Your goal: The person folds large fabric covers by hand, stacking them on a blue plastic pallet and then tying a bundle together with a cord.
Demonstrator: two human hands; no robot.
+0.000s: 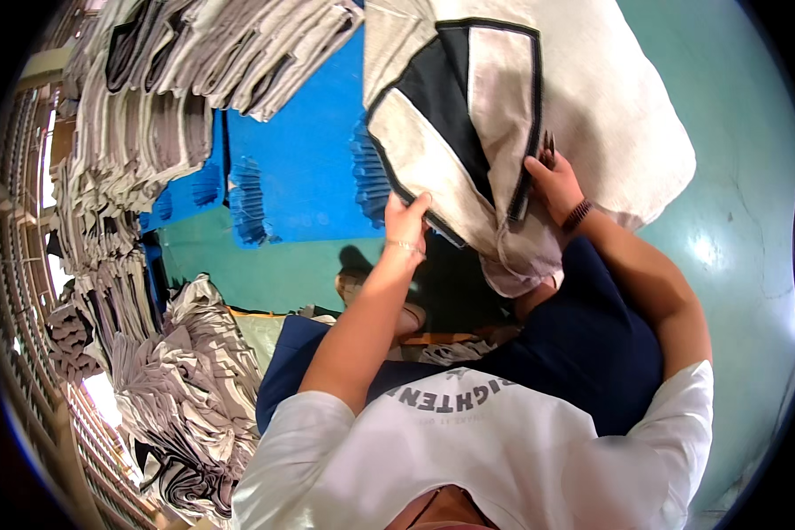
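One beige cloth piece with black trim (503, 97) is stretched out in front of the seated person's knees, a black panel (455, 106) running down its middle. The left hand (406, 223) has its thumb and fingers closed on the black edging at the near left side. Over on the other side, the right hand (556, 187) pinches the trim too, with a dark pointed tool (549, 148) poking up out of the grip; could be thread snips, but it's too small and dark for me to swear to it. A wide spread of pale cloth (640, 106) lies right beside the trimmed bit, over the green floor (733, 256). Off to the left there's a blue sheet (300, 168), folded cloth stacks (265, 53) near it, and a crumpled cloth heap (194, 362) lower down.
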